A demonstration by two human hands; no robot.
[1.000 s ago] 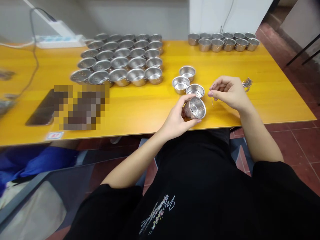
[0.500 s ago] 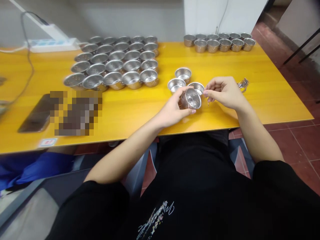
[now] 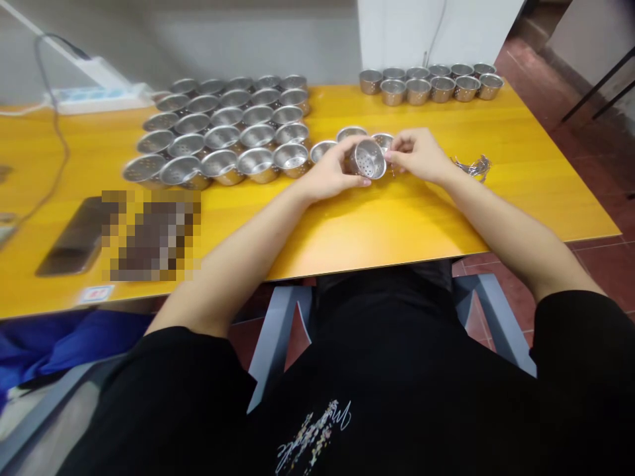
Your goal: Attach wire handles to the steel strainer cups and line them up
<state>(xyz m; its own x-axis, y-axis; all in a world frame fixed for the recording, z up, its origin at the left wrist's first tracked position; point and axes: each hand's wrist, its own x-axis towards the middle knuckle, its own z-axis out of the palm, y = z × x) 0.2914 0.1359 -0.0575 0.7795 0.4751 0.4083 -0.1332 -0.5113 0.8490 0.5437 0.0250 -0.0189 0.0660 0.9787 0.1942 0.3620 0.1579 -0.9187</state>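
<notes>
A metal cup with small holes (image 3: 370, 160) is gripped in my left hand (image 3: 330, 173), its open mouth tilted toward me. My right hand (image 3: 414, 155) pinches a thin wire piece (image 3: 393, 165) beside the cup's right rim. Behind my hands stand three more cups, partly hidden: one at the left (image 3: 321, 151), one in the middle (image 3: 351, 133) and one at the right (image 3: 383, 140). To the right of my right hand lies a small pile of thin wire pieces (image 3: 477, 168).
Several rows of metal cups (image 3: 223, 162) fill the table's left middle, and two rows (image 3: 418, 90) stand at the back right. A dark phone (image 3: 74, 237), a pixelated object (image 3: 153, 241) and a power strip (image 3: 94, 98) are at the left of the yellow table (image 3: 367, 231).
Both hands have moved away from my body and slightly left, with the cup and the wire piece. The held cup now faces me more, and more of the wire pile shows.
</notes>
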